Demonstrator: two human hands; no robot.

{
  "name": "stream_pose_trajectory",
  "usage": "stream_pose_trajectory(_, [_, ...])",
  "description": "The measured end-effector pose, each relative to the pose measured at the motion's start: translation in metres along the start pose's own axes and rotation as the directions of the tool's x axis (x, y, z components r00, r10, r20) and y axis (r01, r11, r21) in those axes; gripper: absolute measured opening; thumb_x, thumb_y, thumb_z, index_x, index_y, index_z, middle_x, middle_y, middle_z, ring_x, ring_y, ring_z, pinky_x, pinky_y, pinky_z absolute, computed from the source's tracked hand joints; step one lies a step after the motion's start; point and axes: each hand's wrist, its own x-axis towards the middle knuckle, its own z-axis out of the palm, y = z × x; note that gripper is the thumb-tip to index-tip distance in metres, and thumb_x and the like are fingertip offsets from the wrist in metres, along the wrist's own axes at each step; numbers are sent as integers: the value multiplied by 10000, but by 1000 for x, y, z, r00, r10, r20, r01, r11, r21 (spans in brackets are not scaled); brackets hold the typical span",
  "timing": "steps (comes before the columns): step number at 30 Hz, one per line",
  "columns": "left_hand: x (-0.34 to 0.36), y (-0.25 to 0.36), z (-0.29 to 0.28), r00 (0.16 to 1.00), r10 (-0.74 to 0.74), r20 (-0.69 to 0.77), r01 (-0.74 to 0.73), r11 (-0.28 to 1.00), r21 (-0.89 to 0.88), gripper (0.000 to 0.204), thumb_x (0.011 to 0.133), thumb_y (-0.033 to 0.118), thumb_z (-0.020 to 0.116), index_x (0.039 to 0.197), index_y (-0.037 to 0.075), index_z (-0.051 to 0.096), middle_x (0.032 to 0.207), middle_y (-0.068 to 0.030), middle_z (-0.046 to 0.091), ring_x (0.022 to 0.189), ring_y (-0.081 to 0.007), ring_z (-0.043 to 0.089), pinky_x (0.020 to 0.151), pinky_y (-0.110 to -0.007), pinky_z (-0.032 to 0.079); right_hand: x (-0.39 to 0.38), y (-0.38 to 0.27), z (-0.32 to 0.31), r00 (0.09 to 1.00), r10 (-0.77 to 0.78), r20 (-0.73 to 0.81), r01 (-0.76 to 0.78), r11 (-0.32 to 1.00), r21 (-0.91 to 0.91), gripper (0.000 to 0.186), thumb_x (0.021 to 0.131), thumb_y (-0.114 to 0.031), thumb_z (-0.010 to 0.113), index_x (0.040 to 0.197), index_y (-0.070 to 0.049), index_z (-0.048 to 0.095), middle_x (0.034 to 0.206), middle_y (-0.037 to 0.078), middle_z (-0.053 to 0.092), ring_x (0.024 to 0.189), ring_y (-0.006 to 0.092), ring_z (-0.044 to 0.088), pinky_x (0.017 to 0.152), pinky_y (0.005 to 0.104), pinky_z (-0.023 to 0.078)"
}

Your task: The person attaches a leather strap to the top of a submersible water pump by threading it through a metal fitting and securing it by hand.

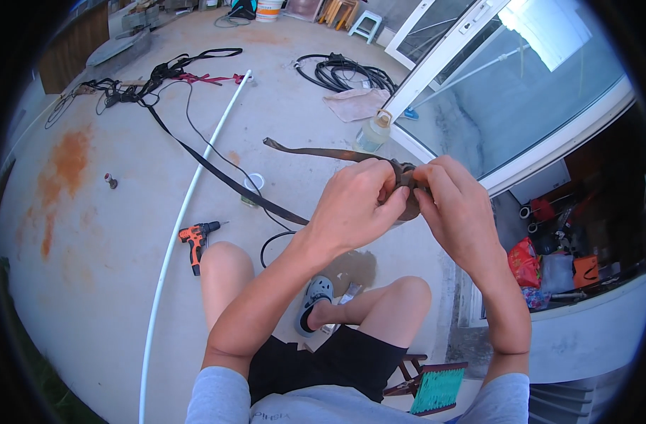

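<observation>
Both my hands are raised in front of me, over my knees, working on one dark strap (312, 151). The strap's loose, frayed-looking end sticks out to the left of the hands. My left hand (358, 201) pinches the strap between thumb and fingers. My right hand (456, 205) grips it from the other side, with the fingertips close to the left thumb. Between them is a dark, buckle-like piece (408, 173), largely covered by the fingers, so its exact kind is unclear. A long black strap (224, 178) runs from the floor pile and passes behind my left wrist.
An orange and black cordless drill (195, 242) lies by my left knee. A long pale pipe (183, 219) crosses the floor. Beyond are tangled straps (135, 88), a coiled black hose (337, 73), a pinkish cloth (356, 104) and a plastic jug (374, 132). A glass door (471, 92) stands right.
</observation>
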Motion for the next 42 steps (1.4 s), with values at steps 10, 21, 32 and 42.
stream_pose_trajectory(10, [3, 17, 2, 988, 70, -137, -32, 965, 260, 174, 825, 116, 715, 867, -26, 624, 799, -165, 643, 651, -351, 628, 604, -441, 507, 44, 13, -24, 919, -113, 377, 145, 988, -57, 124, 789, -95, 670, 832, -6, 594, 781, 154, 627, 724, 380, 659, 647, 465, 532])
stream_pose_trajectory(21, [9, 5, 9, 991, 25, -133, -25, 1000, -2, 107, 786, -29, 656, 884, -65, 634, 870, -177, 639, 698, -295, 638, 636, -372, 517, 28, 27, -10, 905, -322, 278, 356, 931, -82, 151, 771, -76, 689, 861, -47, 571, 861, 95, 603, 738, 299, 657, 614, 407, 541])
stream_pose_trajectory(32, [8, 8, -11, 982, -178, 56, 186, 957, -221, 112, 870, -18, 718, 949, -95, 704, 948, -116, 689, 829, -171, 696, 735, -297, 585, 14, -6, -4, 982, -60, 177, 87, 985, -152, 191, 822, -117, 730, 883, -32, 570, 877, 122, 597, 815, 328, 661, 659, 444, 527])
stream_pose_trajectory(42, [1, 13, -3, 993, -106, -52, 100, 989, -104, 105, 837, -7, 710, 918, -73, 704, 945, -141, 691, 803, -221, 718, 686, -325, 588, 24, 5, -15, 939, -58, 339, 84, 995, -62, 194, 876, -126, 687, 914, -2, 543, 901, 149, 597, 866, 371, 639, 725, 473, 519])
